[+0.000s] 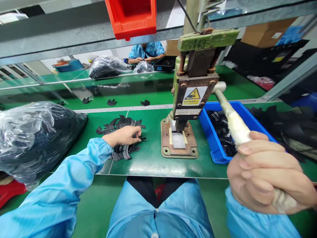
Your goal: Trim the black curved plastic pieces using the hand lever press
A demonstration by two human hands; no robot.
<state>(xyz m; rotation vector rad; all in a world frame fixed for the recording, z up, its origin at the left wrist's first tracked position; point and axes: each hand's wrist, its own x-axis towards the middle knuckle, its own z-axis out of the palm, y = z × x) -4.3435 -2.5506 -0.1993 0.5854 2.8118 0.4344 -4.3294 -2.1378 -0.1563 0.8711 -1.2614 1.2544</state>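
Note:
My right hand [267, 172] is closed round the tape-wrapped lever [235, 122] of a green hand press [190, 96]. My left hand [125, 135] reaches over a pile of curved black parts [121, 152], its fingers pinched. A thin dark end of a black part [143, 139] juts out past the fingertips; the rest of it is hidden. The press ram sits low over a pale plate [178, 140] on the rusty base [165, 142], and no black part can be made out there.
Right of the press stands a blue bin [218, 158] of black parts. A clear bag [37, 132] of dark pieces fills the left. Several black parts [111, 102] lie on the green strip behind. A red bin [133, 19] hangs overhead. Across sits a co-worker [146, 51].

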